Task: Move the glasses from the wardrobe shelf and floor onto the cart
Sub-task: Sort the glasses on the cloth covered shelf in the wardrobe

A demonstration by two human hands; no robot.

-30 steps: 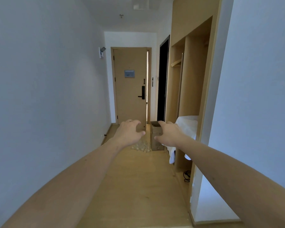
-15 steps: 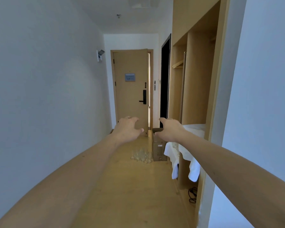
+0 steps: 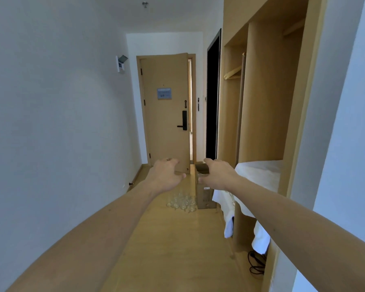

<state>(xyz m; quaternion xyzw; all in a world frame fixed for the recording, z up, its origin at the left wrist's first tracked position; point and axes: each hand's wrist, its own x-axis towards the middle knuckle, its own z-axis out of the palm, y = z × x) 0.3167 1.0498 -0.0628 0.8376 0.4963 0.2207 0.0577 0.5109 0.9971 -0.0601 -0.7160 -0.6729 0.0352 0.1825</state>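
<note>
**Head view: approach down the corridor, glasses not yet reached**

Head camera, near to far. Both forearms stretch forward at chest height. Left hand (image 3: 167, 173) and right hand (image 3: 218, 174) hold nothing; fingers loosely curled, palms down, the two hands apart with a gap between them.

Low on the right, a dark cable (image 3: 256, 263) lies coiled on the floor at the wardrobe (image 3: 268, 106) base. Above it, a white cloth (image 3: 259, 171) covers the wardrobe shelf and drapes over its edge. No glasses can be made out on that shelf from here.

Further on, a cluster of clear glasses (image 3: 180, 202) stands on the wooden floor (image 3: 167, 249), just beside a cardboard box (image 3: 205, 197). Both well ahead of the hands.

At the far end, a door (image 3: 165, 110), slightly ajar, and a dark doorway to its right.

Progress, as judged: nothing carried, the floor glasses untouched. No cart in view, so what may already sit on it cannot be told. The walk, the pickup and the carry all remain.

In the way: the path looks open. The glasses stand tight together beside the box, so lifting one risks knocking its neighbours.
</note>
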